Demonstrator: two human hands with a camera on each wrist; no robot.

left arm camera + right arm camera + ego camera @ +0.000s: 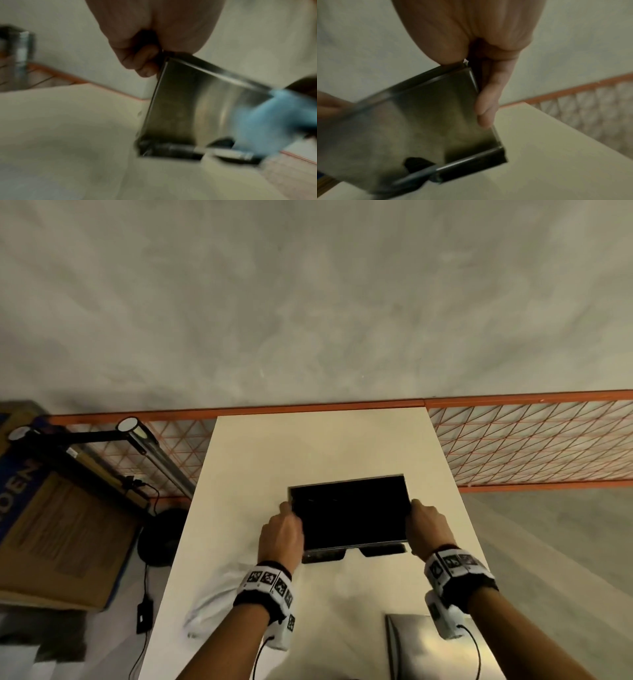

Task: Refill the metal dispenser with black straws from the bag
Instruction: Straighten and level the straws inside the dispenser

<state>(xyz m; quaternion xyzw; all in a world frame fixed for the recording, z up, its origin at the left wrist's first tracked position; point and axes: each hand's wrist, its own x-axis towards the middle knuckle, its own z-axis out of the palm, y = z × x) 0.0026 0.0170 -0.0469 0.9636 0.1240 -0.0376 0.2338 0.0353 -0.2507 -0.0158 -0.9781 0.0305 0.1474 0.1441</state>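
Observation:
The metal dispenser is a steel box on the white table, and its open top looks black inside. My left hand grips its left side and my right hand grips its right side. In the left wrist view the fingers curl over the dispenser's top corner. Black straws lie in its bottom slot. The right wrist view shows my right hand clasping the steel wall above the straw tray. A crumpled pale bag lies beside my left wrist.
A loose steel lid lies on the table at the near right. Orange wire-mesh racking runs behind and beside the table. A cardboard box, a black desk lamp and a power adapter sit to the left.

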